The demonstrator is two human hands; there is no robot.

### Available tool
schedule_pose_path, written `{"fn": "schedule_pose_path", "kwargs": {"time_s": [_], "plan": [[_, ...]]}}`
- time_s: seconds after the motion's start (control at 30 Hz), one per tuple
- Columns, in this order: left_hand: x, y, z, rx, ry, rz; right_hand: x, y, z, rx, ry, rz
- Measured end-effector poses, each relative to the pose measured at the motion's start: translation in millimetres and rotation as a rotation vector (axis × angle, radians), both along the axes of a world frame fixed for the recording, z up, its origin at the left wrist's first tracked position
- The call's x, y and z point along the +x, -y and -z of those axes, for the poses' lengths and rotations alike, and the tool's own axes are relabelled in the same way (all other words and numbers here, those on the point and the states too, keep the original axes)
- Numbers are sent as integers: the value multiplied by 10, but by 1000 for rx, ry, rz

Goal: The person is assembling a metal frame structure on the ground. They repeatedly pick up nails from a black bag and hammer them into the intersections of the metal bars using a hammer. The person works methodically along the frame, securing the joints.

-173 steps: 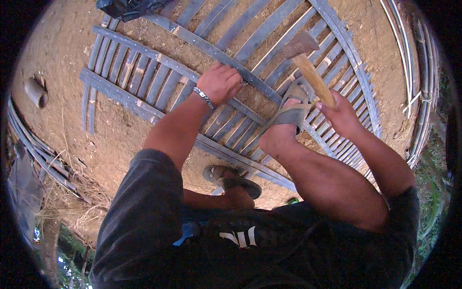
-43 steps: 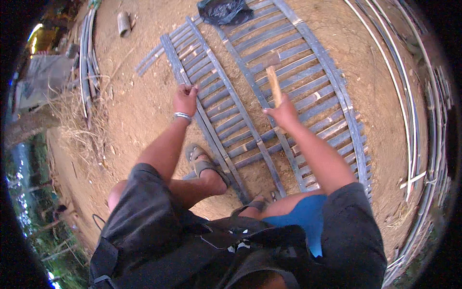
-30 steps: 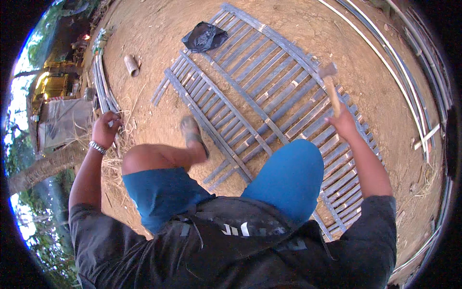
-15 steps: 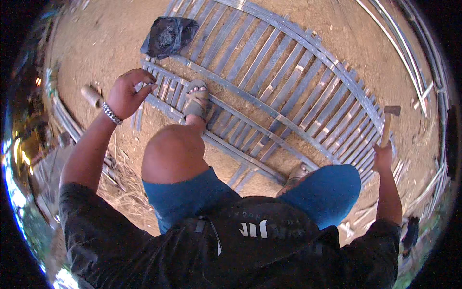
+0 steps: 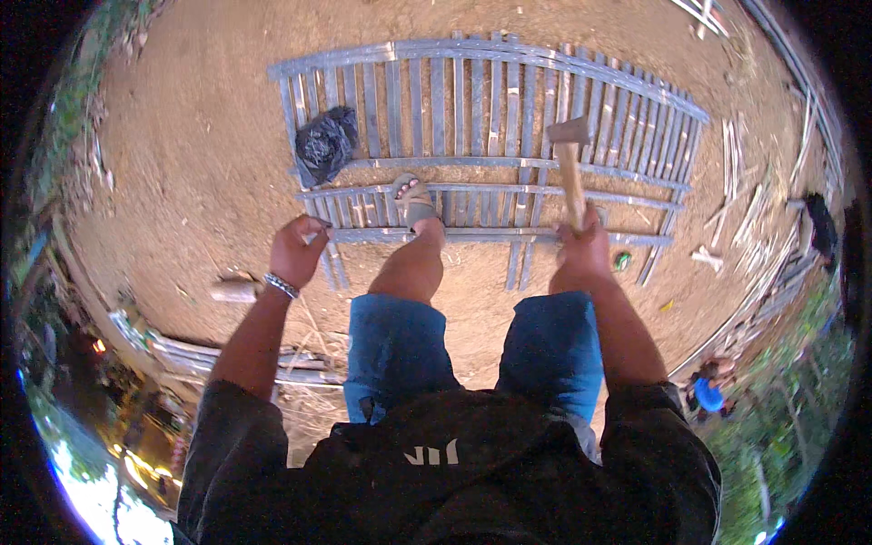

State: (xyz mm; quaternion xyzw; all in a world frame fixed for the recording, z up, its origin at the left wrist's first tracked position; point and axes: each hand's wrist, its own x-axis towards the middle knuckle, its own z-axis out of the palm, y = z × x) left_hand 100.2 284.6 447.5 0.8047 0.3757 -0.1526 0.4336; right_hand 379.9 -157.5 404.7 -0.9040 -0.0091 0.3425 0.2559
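While the right hand [image 5: 584, 247] wraps its fingers around a hatchet [image 5: 571, 173] over the slatted bamboo panel [image 5: 472, 162], the left hand [image 5: 298, 252] curls near the panel's near left corner. Whether its fingers grip anything is unclear.

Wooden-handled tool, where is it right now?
Head view, right of centre: the wooden-handled tool is in the right hand, its metal head appearing in front of the slatted frame.

2 hands [image 5: 297, 256], 1 hatchet [image 5: 570, 174] and 1 bracelet [image 5: 282, 285]; 1 slatted frame [image 5: 418, 51] w/ 1 blk bag [image 5: 327, 147] at its L edge, 1 tube [image 5: 234, 292] off lower L corner.
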Motion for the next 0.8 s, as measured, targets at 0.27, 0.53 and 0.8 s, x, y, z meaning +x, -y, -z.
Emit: {"fn": "schedule_pose_path", "kwargs": {"time_s": [0.27,0.53,0.8], "plan": [[-294,243,-438,-17,-223,129,-1144,-204,-443,-90,-149,185],[-470,586,-462,15,-194,370,-2021,345,-557,-14,-332,644],[-167,1197,-911,63,-174,417,-3616,1666,-327,-49,-187,490]]}}
